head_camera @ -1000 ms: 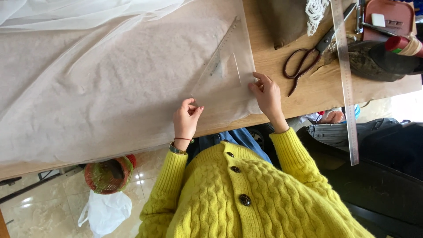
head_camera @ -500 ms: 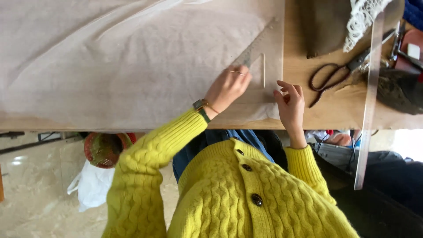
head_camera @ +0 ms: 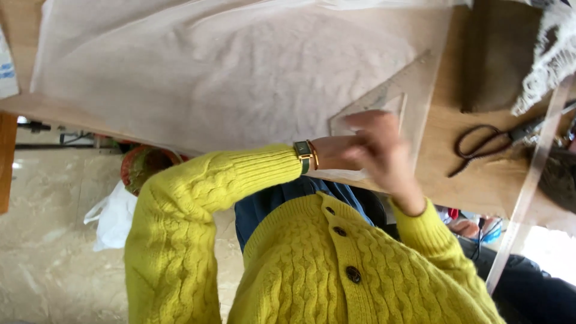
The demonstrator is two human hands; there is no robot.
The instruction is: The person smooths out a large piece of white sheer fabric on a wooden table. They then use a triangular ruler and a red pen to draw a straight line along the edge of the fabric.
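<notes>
Lying right of hands: black scissors [head_camera: 480, 147], long clear ruler [head_camera: 528, 192]. Both hands [head_camera: 375, 147] blurred over clear triangle [head_camera: 399, 99] on white paper [head_camera: 228, 78]; grip unclear.

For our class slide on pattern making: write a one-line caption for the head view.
Both hands, left hand and right hand, meet blurred over a clear set square lying on thin paper on a wooden table.

Left hand [head_camera: 351, 150] and right hand [head_camera: 390, 162] overlap, blurred.
</notes>
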